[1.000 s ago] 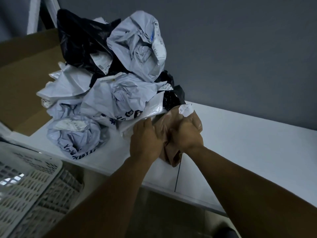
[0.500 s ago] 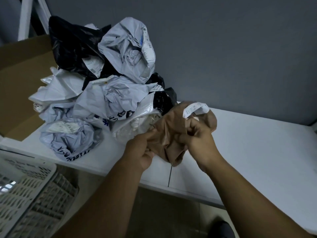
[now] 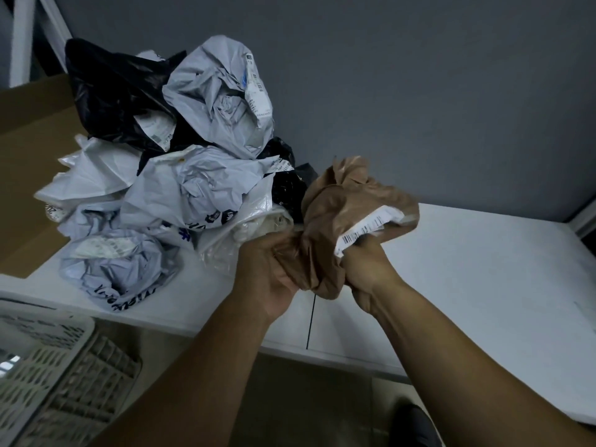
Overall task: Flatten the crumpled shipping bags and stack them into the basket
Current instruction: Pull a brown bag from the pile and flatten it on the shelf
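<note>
1. A person stands at a white worktop (image 3: 467, 269), both bare forearms reaching forward. The two hands hold one crumpled brown bag (image 3: 335, 208) up off the surface, near the middle of the scene.
2. The left hand (image 3: 263, 269) has its fingers curled tight round the bag's lower left side, at about eight o'clock on the bundle.
3. The right hand (image 3: 367, 266) grips the lower right side, at about four o'clock. Its fingers are closed into the folds just under a white barcode label (image 3: 364, 225) stuck to the bag.
4. The bag is bunched narrow between the two hands. Its upper part puffs out toward twelve and one o'clock, and its bottom end hangs between the wrists at six o'clock.
5. At ten o'clock from the hands, a heap of crumpled bags (image 3: 193, 188) lies on the left end of the worktop, in grey, white, clear and black.
6. A grey bag (image 3: 219, 101) tops the heap, with a black bag (image 3: 113, 91) at its nine o'clock.
7. A clear bag lies just beside the left hand. I cannot tell whether they touch.
8. A white slotted basket (image 3: 58, 375) sits at seven o'clock, lower than the worktop's front edge. Only one corner is in view.
9. Brown cardboard (image 3: 29, 156) lies at nine o'clock, beside the heap.
10. A grey wall (image 3: 419, 91) rises behind the worktop at twelve o'clock.
</note>
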`<state>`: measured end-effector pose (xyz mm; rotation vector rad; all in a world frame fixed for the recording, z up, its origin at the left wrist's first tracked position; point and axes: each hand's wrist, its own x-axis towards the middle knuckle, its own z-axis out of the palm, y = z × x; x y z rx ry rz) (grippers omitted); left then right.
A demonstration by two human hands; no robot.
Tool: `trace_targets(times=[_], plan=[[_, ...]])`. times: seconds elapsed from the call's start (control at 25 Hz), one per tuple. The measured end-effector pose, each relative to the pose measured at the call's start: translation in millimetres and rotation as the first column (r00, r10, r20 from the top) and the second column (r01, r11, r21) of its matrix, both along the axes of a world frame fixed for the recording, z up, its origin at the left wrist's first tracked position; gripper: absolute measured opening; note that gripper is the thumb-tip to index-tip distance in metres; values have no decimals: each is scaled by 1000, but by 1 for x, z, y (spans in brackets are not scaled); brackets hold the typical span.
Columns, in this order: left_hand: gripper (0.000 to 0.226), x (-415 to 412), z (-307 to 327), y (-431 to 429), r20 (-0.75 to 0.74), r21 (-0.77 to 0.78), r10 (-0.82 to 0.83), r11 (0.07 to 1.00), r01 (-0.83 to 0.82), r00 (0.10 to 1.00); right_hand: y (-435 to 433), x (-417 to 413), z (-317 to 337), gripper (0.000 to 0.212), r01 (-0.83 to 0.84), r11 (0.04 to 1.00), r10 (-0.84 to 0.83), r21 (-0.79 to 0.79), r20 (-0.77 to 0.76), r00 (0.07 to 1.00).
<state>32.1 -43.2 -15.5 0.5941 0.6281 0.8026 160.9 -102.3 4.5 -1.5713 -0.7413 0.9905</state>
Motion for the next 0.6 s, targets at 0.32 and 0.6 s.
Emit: trace_targets(times=[0.32,0.6], plan=[[41,-32,-42,52,-51,-174,483,858,-484,874,-26,64,-3,18,293,949,-314,-119,-245,917],[22,-31,-21,46,-533,244,497,866,-437,685,-41,76,0,32,270,963,-269,-24,36,962]])
